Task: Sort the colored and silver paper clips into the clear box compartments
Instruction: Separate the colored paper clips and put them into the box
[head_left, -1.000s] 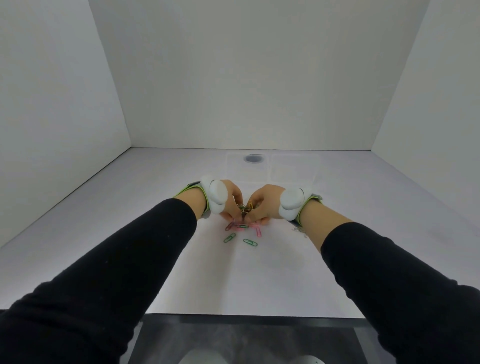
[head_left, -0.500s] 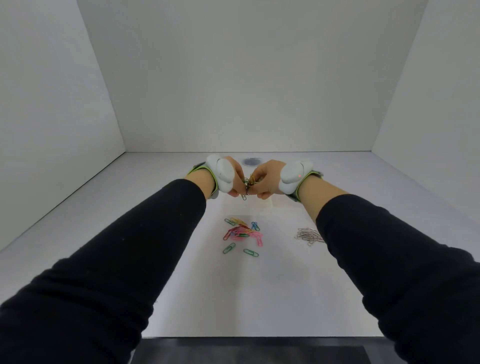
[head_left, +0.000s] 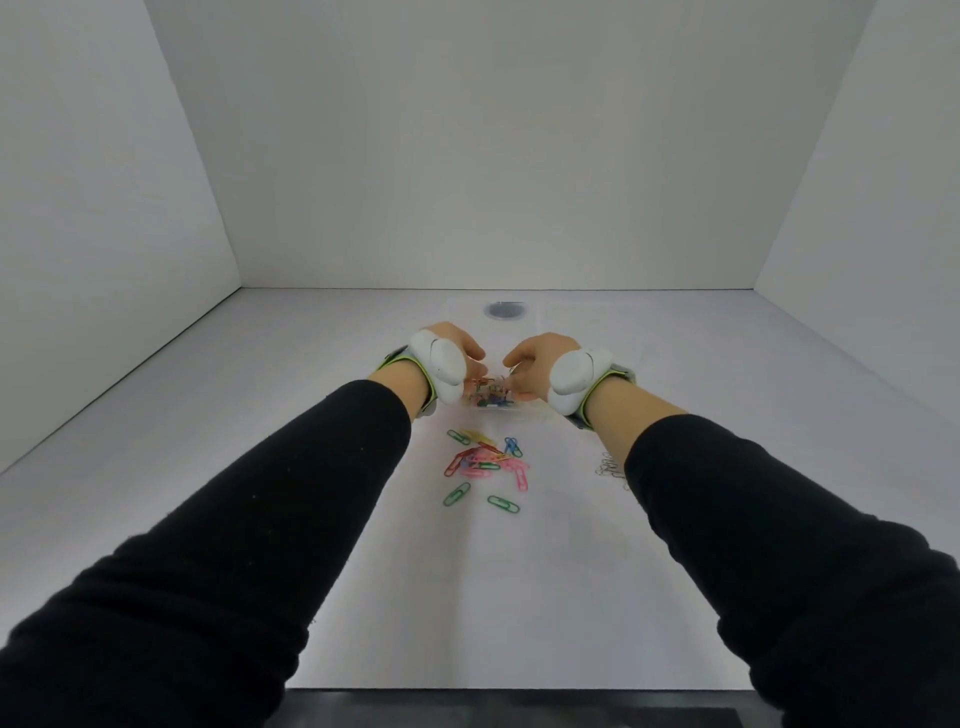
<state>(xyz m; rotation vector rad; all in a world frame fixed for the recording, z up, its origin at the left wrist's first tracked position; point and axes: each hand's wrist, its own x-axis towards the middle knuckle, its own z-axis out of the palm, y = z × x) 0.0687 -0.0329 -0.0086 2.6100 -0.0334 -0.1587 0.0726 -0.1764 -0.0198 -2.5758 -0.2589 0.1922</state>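
Note:
My left hand (head_left: 457, 349) and my right hand (head_left: 535, 364) hover side by side over the near part of the clear box (head_left: 574, 313), whose walls are faint against the white table. Their fingertips point down and pinch a small tangle of paper clips (head_left: 491, 385), orange on the left side and silvery on the right. Just below it, colored clips in the box (head_left: 488, 401) show through a near compartment. A loose pile of colored paper clips (head_left: 485, 460) lies on the table in front of the box. Silver paper clips (head_left: 609, 470) lie to the right, partly hidden by my right sleeve.
A small grey round spot (head_left: 504, 310) sits at the far side of the box. White walls close in the table (head_left: 260, 415) on the left, back and right. A dark edge runs along the table's near side.
Both hands rose from the colored pile with a tangle of clips, then moved forward and down over the box. The hands have drawn slightly apart.

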